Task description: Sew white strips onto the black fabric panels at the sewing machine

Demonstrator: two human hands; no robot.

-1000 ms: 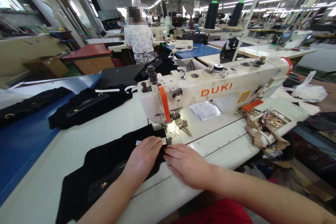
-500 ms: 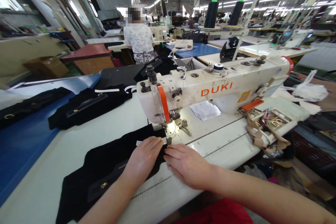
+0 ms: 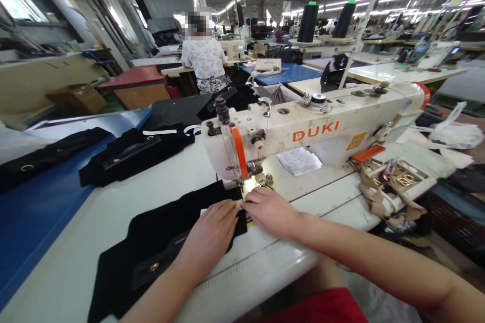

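1. Because it lies limp and flat with soft edges, the black woven fabric piece (image 3: 166,222) looks light and floppy. I judge it would slide and bunch on a smooth surface. It rests close to the near edge of the white laminate tabletop (image 3: 94,202), with its far end reaching the needle area.
2. A dark strap with a brass eyelet (image 3: 154,266) sits on the cloth. That part looks thicker and probably resists bending, so flat palms near the seam, or a pinch at the free edges, seem the surest hold.
3. The left hand (image 3: 212,234) lies palm down with its fingers spread, pressing the cloth and gripping nothing.
4. The right hand (image 3: 271,211) is also flat and unclenched. Its fingertips touch the fabric's edge just beside the presser foot.
5. The cream metal sewing machine (image 3: 314,131), hard, glossy and scuffed, carries orange lettering and stands over the fabric's far end.
6. Toward the far left corner lies a stack of similar black pieces (image 3: 132,154).
7. A folded paper slip (image 3: 299,160) rests on the machine bed.
8. Near the right edge, a tray of metal rings (image 3: 401,177) sits among limp beige webbing (image 3: 373,197).
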